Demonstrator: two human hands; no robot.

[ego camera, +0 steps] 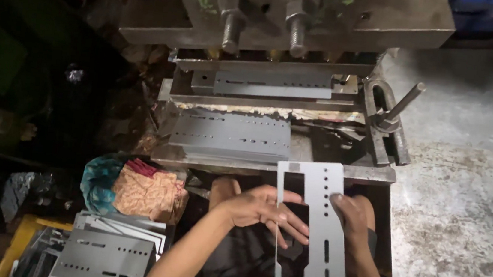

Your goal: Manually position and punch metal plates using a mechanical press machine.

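Note:
I hold a long grey punched metal plate (pixel 322 224) upright in front of me, with round holes and slots along it. My left hand (pixel 264 209) grips its left edge, the fingers spread across the cut-out part. My right hand (pixel 350 218) holds the right edge. Just beyond my hands, a stack of similar punched plates (pixel 228 135) lies flat on the press bed. One more plate (pixel 263 86) sits in the die (pixel 184 93) under the press head (pixel 283 9).
A pile of punched plates (pixel 106 254) rests at lower left on a yellow tray (pixel 17 237). Crumpled coloured cloth (pixel 133 188) lies beside it. A clamp with a bolt (pixel 390 119) stands at the die's right. A concrete floor (pixel 463 207) spreads on the right.

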